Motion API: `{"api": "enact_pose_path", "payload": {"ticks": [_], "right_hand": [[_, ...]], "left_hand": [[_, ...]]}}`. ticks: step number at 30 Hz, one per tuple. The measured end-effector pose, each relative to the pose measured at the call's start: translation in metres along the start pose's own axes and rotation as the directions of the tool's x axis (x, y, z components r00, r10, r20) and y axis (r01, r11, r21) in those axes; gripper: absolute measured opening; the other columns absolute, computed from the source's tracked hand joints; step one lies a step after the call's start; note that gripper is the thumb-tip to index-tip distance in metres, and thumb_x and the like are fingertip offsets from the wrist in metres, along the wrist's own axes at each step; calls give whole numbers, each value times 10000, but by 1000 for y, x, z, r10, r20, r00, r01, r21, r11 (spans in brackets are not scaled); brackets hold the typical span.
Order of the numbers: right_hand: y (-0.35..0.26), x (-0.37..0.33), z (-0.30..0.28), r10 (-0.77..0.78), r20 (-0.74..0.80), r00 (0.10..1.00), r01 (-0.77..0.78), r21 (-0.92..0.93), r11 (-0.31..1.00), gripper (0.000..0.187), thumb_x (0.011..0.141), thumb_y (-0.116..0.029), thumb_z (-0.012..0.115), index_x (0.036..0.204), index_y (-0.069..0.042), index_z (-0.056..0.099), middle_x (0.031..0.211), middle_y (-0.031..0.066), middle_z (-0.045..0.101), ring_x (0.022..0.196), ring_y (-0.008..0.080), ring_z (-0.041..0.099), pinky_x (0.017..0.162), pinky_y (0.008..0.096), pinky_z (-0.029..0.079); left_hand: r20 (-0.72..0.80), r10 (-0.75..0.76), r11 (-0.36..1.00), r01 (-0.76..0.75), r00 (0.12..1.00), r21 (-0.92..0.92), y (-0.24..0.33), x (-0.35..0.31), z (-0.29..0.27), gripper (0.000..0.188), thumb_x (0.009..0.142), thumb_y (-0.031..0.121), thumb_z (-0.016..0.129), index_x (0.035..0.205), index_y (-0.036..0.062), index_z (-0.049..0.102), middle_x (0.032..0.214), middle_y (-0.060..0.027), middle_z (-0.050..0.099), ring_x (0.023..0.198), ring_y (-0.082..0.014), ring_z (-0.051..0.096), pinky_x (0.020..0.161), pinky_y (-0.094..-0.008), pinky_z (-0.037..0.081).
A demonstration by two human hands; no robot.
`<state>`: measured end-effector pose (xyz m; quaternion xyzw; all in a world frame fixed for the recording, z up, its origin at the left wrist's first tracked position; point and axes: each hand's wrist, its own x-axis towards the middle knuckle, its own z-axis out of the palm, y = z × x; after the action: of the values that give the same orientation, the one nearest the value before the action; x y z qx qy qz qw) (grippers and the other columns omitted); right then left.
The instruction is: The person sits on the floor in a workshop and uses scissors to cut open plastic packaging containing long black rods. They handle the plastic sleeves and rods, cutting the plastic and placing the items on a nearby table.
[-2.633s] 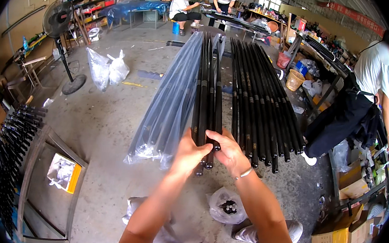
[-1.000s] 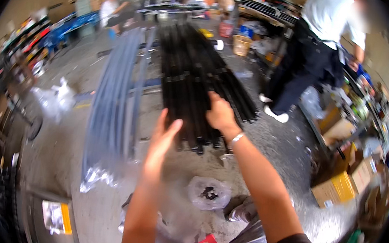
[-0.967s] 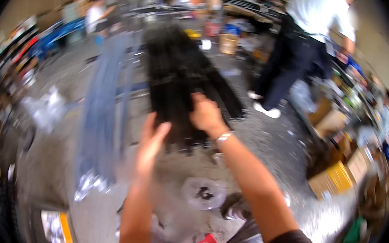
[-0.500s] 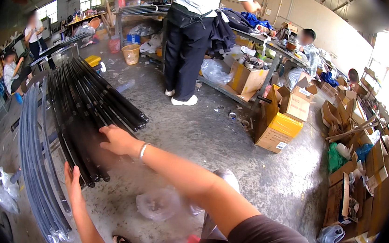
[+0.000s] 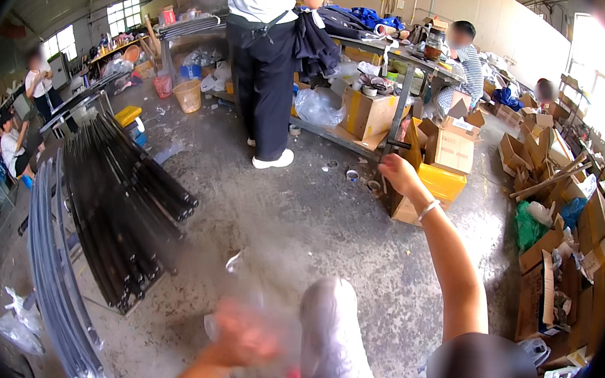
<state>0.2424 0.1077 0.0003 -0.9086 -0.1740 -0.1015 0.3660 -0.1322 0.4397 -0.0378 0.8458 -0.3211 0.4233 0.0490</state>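
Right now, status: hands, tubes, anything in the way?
Left hand blurred, low, nothing visibly held. Right hand raised, empty. Black tubes bundled, untouched. Standing person beyond.

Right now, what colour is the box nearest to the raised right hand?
Yellow: the box shows best in the head view, just past the right hand.

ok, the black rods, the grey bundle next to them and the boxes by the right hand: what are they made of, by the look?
Black rods: likely metal tube with a matte dark coating; open round ends show, all straight and uniform.
Grey bundle: seemingly similar long pieces wrapped in clear plastic film, judging by the sheen and the wrinkled loose end.
Boxes: brown corrugated cardboard with folded flaps; a yellow box sits below. The right hand is raised near them.
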Motion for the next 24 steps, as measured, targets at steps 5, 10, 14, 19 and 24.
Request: {"api": "enact_pose_path", "payload": {"ticks": [5,10,14,19,24], "right_hand": [[89,66,44,153,-289,945,-138,72,988,376,899,-323,588,1083,4,614,996,199,668,954,317,645,863,373,485],[123,156,61,133,-386,913,-123,50,991,376,909,-326,571,1100,-3,601,997,205,662,955,344,637,857,396,481],[121,234,-8,114,-487,866,-116,27,993,357,931,-299,543,1139,-10,563,962,213,655,943,368,628,848,422,481],[167,366,-118,-269,-572,775,-107,-539,836,431,902,-280,570,1240,-26,487,1126,227,576,1044,398,570,866,461,475],[186,475,-141,-230,-489,842,-208,-686,698,603,835,-230,635,1361,-53,400,1280,232,522,1176,394,508,971,443,441]], "left_hand": [[185,14,782,104,983,-614,69,2,155,488,849,509,573,1171,143,594,1264,-100,543,1223,-283,465,1053,-544,253],[183,8,504,154,983,-850,73,16,205,539,799,360,609,1209,12,574,1309,-169,525,1262,-363,451,1056,-566,312],[179,-23,439,171,984,-882,50,55,261,468,810,284,547,1177,-4,589,1275,-168,547,1251,-352,464,1063,-552,312],[206,-94,510,225,974,-830,-10,100,333,424,775,278,549,1105,27,637,1209,-152,591,1218,-342,496,1070,-549,308],[392,-107,634,367,914,-681,-50,94,415,410,875,341,536,1200,96,584,1302,-81,533,1297,-267,424,1100,-469,247]]}}
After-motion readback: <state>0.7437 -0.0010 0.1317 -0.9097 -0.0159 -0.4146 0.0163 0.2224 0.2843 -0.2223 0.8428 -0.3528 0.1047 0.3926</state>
